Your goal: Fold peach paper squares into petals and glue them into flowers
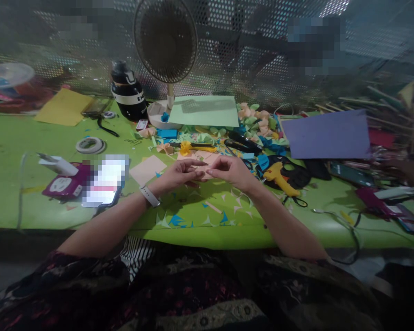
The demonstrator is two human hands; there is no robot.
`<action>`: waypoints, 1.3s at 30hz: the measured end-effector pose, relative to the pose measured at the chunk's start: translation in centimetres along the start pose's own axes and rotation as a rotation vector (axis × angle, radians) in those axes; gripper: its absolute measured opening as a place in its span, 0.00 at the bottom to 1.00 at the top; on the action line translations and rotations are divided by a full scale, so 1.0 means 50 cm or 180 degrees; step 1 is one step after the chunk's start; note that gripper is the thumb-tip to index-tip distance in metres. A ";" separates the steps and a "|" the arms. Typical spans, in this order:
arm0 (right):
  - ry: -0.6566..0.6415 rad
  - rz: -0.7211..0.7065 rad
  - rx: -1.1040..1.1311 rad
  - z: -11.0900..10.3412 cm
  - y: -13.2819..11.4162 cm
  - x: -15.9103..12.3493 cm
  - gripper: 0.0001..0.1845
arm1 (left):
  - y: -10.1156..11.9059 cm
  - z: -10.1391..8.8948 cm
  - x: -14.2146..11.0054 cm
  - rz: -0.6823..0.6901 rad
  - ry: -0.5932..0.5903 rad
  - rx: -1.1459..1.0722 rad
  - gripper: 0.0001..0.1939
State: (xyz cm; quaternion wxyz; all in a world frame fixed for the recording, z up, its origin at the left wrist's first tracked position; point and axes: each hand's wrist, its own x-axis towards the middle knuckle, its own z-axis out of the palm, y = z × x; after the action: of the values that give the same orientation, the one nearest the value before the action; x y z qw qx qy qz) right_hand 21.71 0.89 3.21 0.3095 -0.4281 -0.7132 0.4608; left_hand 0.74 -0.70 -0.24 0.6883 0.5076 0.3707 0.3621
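Note:
Between my two hands is a small piece of peach paper (200, 169), held just above the green table (179, 202). My left hand (181, 174) pinches its left side between thumb and fingers. From the right, my right hand (229, 171) grips the other side with thumb and forefinger, covering part of it. A flat peach paper square (147, 169) lies left of my left hand. Behind my hands are a yellow-handled cutter (202, 147) and a black stapler (243, 143). Paper scraps (177, 220) in blue, peach and white are strewn nearer to me.
At the back stand a fan (165, 41) and a black bottle (128, 99). A lit phone (105, 181) and a tape roll (90, 145) lie left. Yellow-handled scissors or a glue gun, hard to tell, lie right, below a purple sheet (326, 135). Another person's hand shows at the right edge.

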 end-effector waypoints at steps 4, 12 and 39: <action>0.0164 0.0219 0.0247 -0.003 0.008 0.003 0.20 | 0.000 -0.002 -0.001 0.0143 -0.0011 0.0067 0.24; -0.0336 0.0032 -0.0101 -0.010 -0.003 0.007 0.19 | -0.003 0.001 0.000 0.0296 0.0051 0.0153 0.24; -0.0598 0.0074 0.0092 -0.054 0.048 0.035 0.17 | 0.010 -0.027 0.004 -0.0044 0.0174 0.0101 0.16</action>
State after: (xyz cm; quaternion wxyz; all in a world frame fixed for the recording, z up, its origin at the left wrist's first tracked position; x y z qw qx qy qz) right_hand 23.98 4.04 2.09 0.2420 -0.3868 -0.7273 0.5127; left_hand -0.40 0.15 -0.05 0.6723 0.5058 0.3985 0.3652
